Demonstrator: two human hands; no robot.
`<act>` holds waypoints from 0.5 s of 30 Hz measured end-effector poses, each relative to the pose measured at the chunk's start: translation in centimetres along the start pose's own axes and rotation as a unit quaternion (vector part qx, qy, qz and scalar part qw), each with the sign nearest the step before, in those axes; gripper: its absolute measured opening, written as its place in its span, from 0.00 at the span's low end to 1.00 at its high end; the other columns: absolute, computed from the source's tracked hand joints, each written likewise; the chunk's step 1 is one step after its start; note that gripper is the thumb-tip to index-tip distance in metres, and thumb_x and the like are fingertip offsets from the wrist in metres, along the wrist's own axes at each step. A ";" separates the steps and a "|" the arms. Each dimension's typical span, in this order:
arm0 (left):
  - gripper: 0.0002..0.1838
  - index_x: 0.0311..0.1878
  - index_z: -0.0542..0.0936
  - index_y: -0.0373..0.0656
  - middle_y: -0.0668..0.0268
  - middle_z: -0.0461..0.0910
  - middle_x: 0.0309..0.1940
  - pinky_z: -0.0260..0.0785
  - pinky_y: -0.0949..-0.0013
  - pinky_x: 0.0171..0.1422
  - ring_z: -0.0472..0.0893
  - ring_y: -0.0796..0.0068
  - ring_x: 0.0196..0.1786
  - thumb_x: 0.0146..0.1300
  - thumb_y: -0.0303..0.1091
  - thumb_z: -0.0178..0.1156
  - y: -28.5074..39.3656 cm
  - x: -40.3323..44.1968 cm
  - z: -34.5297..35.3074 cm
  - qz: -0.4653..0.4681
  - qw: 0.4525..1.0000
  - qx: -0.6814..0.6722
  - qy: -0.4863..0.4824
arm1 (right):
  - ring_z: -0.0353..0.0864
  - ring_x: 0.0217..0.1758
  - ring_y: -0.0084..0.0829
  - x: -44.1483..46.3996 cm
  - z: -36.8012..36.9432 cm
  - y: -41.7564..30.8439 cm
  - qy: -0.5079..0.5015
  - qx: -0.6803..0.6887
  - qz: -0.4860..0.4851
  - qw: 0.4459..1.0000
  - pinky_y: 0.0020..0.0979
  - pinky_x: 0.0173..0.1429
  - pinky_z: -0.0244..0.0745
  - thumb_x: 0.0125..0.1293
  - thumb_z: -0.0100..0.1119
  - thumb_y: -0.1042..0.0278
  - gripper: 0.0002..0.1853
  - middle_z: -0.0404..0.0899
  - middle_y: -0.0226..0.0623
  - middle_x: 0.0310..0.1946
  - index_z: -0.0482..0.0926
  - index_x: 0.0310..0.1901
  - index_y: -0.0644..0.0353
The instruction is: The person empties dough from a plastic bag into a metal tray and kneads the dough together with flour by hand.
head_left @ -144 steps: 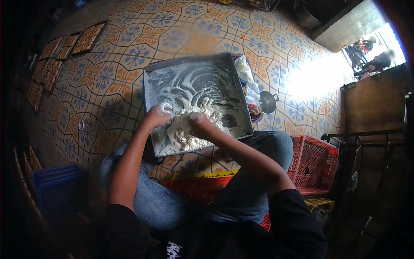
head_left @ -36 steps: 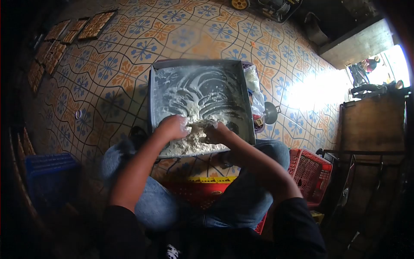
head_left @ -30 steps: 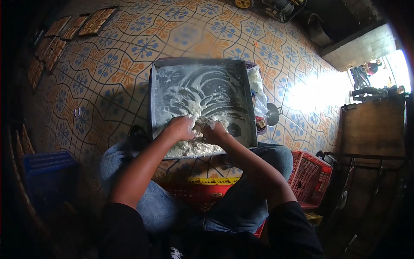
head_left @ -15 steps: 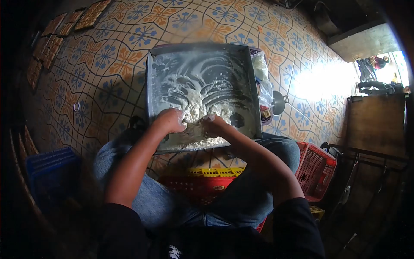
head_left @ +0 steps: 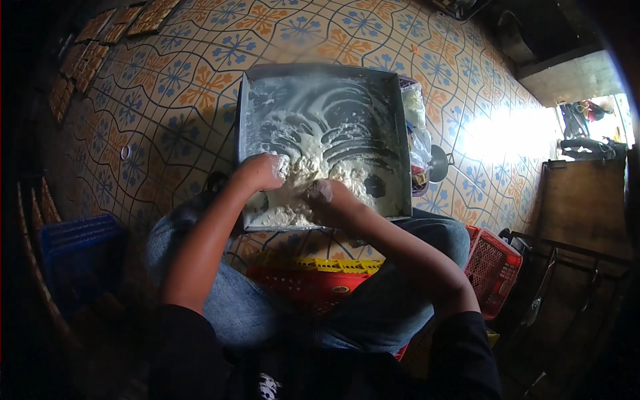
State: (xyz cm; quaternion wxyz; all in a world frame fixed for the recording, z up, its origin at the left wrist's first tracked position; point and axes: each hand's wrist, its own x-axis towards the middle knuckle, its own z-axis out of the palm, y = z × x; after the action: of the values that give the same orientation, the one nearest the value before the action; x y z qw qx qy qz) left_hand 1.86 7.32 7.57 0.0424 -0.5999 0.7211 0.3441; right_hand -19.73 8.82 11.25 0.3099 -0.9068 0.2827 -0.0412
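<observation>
A large square metal tray stands between my knees. Wet, crumbly white dough is heaped in its near half, with curved smears of flour spreading over the tray's floor. My left hand is curled at the left side of the heap, its knuckles coated white, closed on some of the dough. Near the front middle, my right hand is bent down into the dough with its fingers curled in; its fingertips are hidden.
Below the tray sits a red crate with a yellow one. Another red crate is at the right, a blue crate at the left. Plastic bags and a metal pan lie beside the tray's right edge.
My right hand has moved down and left towards the near edge, and dough has shifted there. My left hand has risen slightly. The whole view has shifted a little.
</observation>
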 end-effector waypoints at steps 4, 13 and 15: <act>0.17 0.36 0.79 0.38 0.51 0.80 0.35 0.71 0.56 0.47 0.79 0.51 0.42 0.43 0.37 0.58 -0.1 -0.7 0.2 -0.013 0.998 0.044 0.034 | 0.80 0.35 0.41 -0.7 0.3 1.3 -0.036 -0.022 -0.044 0.998 0.38 0.39 0.76 0.47 0.54 0.70 0.12 0.79 0.41 0.30 0.80 0.36 0.56; 0.14 0.29 0.83 0.45 0.60 0.82 0.30 0.72 0.61 0.41 0.81 0.61 0.38 0.37 0.41 0.64 -0.8 -3.4 1.8 0.039 0.956 0.255 -0.139 | 0.78 0.32 0.45 -6.6 0.6 13.2 -0.133 -0.123 0.138 0.974 0.39 0.41 0.73 0.48 0.63 0.51 0.20 0.79 0.46 0.28 0.80 0.32 0.63; 0.16 0.30 0.82 0.45 0.60 0.81 0.29 0.72 0.58 0.42 0.81 0.59 0.38 0.36 0.42 0.64 -1.1 -3.0 3.7 0.030 0.946 0.254 -0.198 | 0.79 0.33 0.46 -7.7 1.6 13.2 -0.143 -0.083 0.153 0.974 0.39 0.41 0.73 0.49 0.62 0.49 0.21 0.79 0.47 0.28 0.80 0.30 0.63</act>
State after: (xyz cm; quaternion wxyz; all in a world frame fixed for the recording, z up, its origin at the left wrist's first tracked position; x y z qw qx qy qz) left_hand 2.38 11.79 5.62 0.3251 -0.4673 0.7792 0.2624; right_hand -32.20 5.28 3.06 0.2737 -0.8716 0.3737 0.1601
